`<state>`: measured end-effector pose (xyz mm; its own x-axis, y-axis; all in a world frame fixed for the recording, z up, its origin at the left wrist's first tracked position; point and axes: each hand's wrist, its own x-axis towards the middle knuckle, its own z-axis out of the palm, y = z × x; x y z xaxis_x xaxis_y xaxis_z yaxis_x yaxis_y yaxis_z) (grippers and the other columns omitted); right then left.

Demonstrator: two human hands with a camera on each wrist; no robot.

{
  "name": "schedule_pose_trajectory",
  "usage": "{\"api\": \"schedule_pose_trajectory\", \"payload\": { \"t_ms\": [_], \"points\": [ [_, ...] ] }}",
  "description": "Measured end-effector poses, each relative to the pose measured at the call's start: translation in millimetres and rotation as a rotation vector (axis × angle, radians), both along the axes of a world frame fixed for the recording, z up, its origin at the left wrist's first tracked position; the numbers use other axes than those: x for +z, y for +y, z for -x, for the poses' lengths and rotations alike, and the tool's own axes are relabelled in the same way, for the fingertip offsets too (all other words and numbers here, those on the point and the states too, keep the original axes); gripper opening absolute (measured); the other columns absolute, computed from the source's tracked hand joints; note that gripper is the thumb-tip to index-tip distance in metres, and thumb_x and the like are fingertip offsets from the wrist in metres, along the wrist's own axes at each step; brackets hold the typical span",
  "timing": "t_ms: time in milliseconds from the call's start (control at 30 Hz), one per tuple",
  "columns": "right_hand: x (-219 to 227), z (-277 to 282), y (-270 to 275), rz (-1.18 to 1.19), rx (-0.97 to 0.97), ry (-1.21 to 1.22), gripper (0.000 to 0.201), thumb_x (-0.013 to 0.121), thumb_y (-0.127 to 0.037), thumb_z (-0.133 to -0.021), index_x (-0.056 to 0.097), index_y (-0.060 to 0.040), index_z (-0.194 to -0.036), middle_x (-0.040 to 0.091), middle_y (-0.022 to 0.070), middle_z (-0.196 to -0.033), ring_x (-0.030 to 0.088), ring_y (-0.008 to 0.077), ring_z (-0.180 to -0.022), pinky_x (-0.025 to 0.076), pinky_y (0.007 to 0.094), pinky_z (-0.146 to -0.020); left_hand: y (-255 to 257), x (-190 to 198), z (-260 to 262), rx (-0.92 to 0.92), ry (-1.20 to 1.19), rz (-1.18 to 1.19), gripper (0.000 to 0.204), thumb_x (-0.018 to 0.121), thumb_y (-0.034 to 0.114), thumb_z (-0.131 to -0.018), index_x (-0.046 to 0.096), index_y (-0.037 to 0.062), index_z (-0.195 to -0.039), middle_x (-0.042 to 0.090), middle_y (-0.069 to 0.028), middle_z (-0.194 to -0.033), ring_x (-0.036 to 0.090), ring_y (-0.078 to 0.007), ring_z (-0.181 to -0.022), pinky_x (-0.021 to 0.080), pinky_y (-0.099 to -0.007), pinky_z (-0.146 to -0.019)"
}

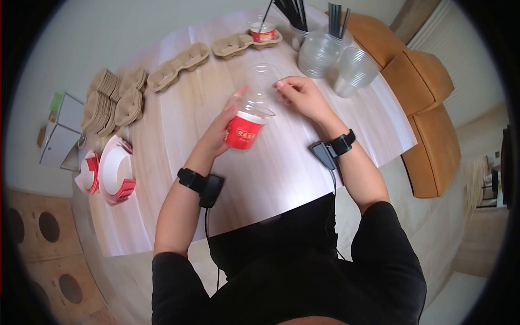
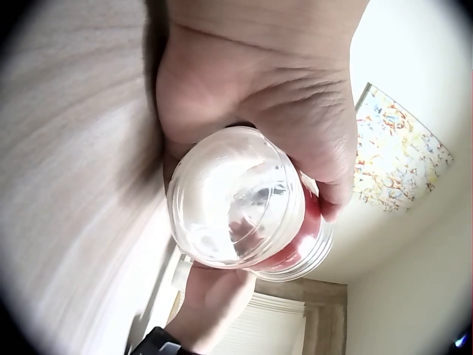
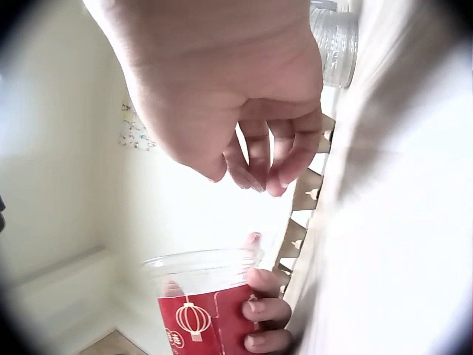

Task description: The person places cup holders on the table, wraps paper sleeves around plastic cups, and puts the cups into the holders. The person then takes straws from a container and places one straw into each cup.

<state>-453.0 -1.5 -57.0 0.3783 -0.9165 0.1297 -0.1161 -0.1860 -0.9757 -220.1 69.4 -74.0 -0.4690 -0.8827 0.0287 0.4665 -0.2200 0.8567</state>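
My left hand [image 1: 230, 123] grips a clear plastic cup with a red printed sleeve [image 1: 244, 131]. The lantern print on the sleeve [image 3: 194, 322] faces the right wrist view, and the cup's clear rim stands above it. In the left wrist view the clear plastic [image 2: 222, 200] of the cup fills the middle, with my left thumb along its side. My right hand [image 1: 302, 98], just beyond the cup, has its thumb and fingers bent together at the edge of a clear round plastic lid [image 1: 262, 76]. That lid barely shows against the bright wall in the right wrist view.
Stacked clear cups [image 1: 318, 54] and more cups [image 1: 355, 73] stand at the back right, beside black straws [image 1: 295, 15]. Cardboard carriers [image 1: 179, 66] line the far side; one holds a red-sleeved cup [image 1: 262, 36]. Carrier stacks [image 1: 100, 108] and red-white sleeves [image 1: 115, 170] lie left.
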Motion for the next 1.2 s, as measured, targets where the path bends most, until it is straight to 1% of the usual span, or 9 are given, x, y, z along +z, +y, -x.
{"api": "schedule_pose_trajectory", "payload": {
  "t_ms": [67, 133, 200, 300, 333, 400, 567, 667, 1200],
  "points": [
    [3.3, 0.1, 2.5, 0.037, -0.004, 0.006, 0.028, 0.058, -0.024, -0.094, 0.068, 0.0018, -0.091, 0.063, 0.0007, -0.071, 0.055, 0.0066, -0.061, 0.045, 0.0219, -0.057, -1.9, -2.1, -2.4, -0.046, 0.005, 0.08, 0.069, 0.041, 0.048, -0.097, 0.012, 0.0183, -0.151, 0.054, -0.0192, -0.127, 0.06, -0.025, -0.106, 0.051, -0.0358, -0.089],
    [8.6, 0.1, 3.7, -0.089, -0.002, 0.079, 0.029, 0.058, -0.025, -0.093, 0.067, 0.0008, -0.085, 0.062, 0.0006, -0.069, 0.054, 0.0053, -0.059, 0.043, 0.0214, -0.054, 0.7, -4.9, 0.3, -0.018, 0.008, 0.08, 0.068, 0.041, 0.048, -0.097, 0.012, 0.0194, -0.152, 0.054, -0.0198, -0.127, 0.06, -0.0253, -0.105, 0.051, -0.0358, -0.088],
    [1.2, 0.7, -3.1, -0.063, -0.059, 0.062, 0.028, 0.059, -0.025, -0.092, 0.065, -0.0011, -0.079, 0.061, -0.0001, -0.067, 0.054, 0.0048, -0.057, 0.041, 0.0204, -0.051, 3.1, -5.0, -0.5, 0.02, 0.007, 0.076, 0.068, 0.04, 0.049, -0.097, 0.012, 0.0206, -0.152, 0.053, -0.0205, -0.127, 0.061, -0.0255, -0.104, 0.051, -0.0358, -0.087],
    [2.0, 11.9, -12.3, -0.274, -0.145, -0.352, 0.021, 0.056, -0.022, -0.094, 0.062, -0.0036, -0.085, 0.065, 0.0027, -0.074, 0.06, 0.0063, -0.061, 0.044, 0.0189, -0.051, 1.3, -4.3, -2.2, 0.011, 0.049, -0.018, 0.069, 0.041, 0.05, -0.096, 0.013, 0.0201, -0.151, 0.054, -0.0202, -0.127, 0.06, -0.0266, -0.104, 0.051, -0.0361, -0.088],
    [5.5, 13.4, -14.6, -0.267, -0.149, -0.353, 0.021, 0.056, -0.022, -0.094, 0.062, -0.0036, -0.085, 0.065, 0.0027, -0.074, 0.06, 0.0063, -0.061, 0.044, 0.0189, -0.051, 1.9, -4.6, -2.1, 0.001, 0.062, -0.033, 0.068, 0.041, 0.05, -0.097, 0.014, 0.0197, -0.151, 0.053, -0.02, -0.128, 0.06, -0.0271, -0.105, 0.05, -0.0364, -0.089],
    [11.4, 14.2, -19.8, -0.347, -0.19, -0.713, 0.018, 0.053, -0.018, -0.096, 0.06, -0.0019, -0.092, 0.066, 0.006, -0.08, 0.062, 0.0086, -0.065, 0.049, 0.0201, -0.054, 0.8, -5.6, -1.9, -0.011, 0.075, -0.045, 0.067, 0.041, 0.049, -0.097, 0.015, 0.0193, -0.151, 0.053, -0.0199, -0.128, 0.06, -0.0276, -0.106, 0.05, -0.0367, -0.09],
    [30.2, 20.6, -40.3, -0.392, -0.34, -0.971, 0.02, 0.047, -0.018, -0.099, 0.056, 0.0001, -0.099, 0.067, 0.01, -0.084, 0.067, 0.0159, -0.073, 0.053, 0.0249, -0.058, -0.3, -7.6, -4.0, -0.048, 0.111, -0.065, 0.064, 0.043, 0.046, -0.098, 0.018, 0.0175, -0.15, 0.051, -0.0174, -0.131, 0.056, -0.028, -0.115, 0.048, -0.0395, -0.095],
    [32.5, 20.7, -46.3, -0.481, -0.483, -1.032, 0.021, 0.047, -0.021, -0.1, 0.054, -0.0021, -0.098, 0.067, 0.0094, -0.086, 0.068, 0.0163, -0.075, 0.053, 0.0256, -0.059, 2.6, -4.6, -1.4, -0.009, 0.068, -0.063, 0.062, 0.04, 0.045, -0.098, 0.022, 0.0149, -0.149, 0.053, -0.0178, -0.127, 0.058, -0.0263, -0.109, 0.05, -0.0377, -0.092],
    [24.3, 29.4, -60.0, -0.484, -0.528, -0.98, 0.028, 0.041, -0.028, -0.102, 0.052, -0.0025, -0.098, 0.066, 0.0105, -0.087, 0.066, 0.0174, -0.073, 0.053, 0.0278, -0.055, 1.2, -7.3, -2.2, -0.008, 0.071, -0.056, 0.06, 0.042, 0.043, -0.099, 0.025, 0.0136, -0.148, 0.053, -0.017, -0.128, 0.059, -0.0263, -0.109, 0.05, -0.038, -0.093]
  ]
}}
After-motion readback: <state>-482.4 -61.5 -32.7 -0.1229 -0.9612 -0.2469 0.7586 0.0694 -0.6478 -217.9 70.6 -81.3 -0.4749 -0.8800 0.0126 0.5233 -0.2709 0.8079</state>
